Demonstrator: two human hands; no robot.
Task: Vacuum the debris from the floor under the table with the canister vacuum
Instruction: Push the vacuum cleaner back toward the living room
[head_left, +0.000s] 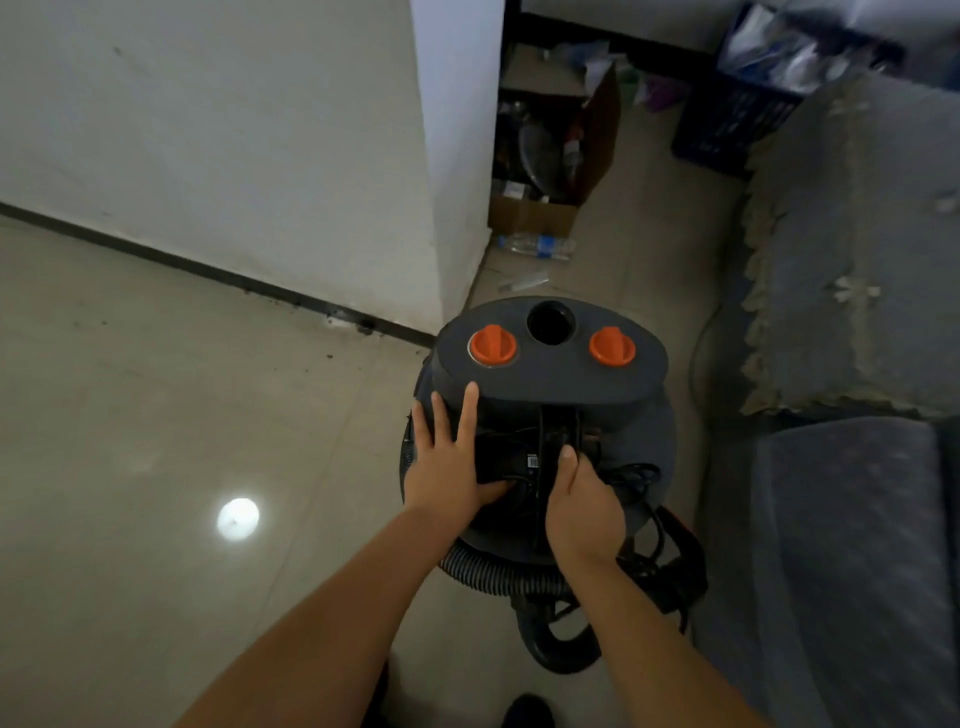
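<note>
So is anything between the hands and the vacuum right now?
Nothing visible. The left hand rests with straight fingers on the canister vacuum top, and the right hand is at the central black handle, among the coiled cord.

There is one canister vacuum (550, 395). On its top are two orange knobs (492, 345) and two hands. Behind the vacuum lie one cardboard box (556, 156), one plastic bottle (537, 246) and one dark crate (727, 124).

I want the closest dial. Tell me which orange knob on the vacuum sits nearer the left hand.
The orange knob on the left of the vacuum top, just above the left hand fingertips. The other orange knob lies past the round opening.
</note>
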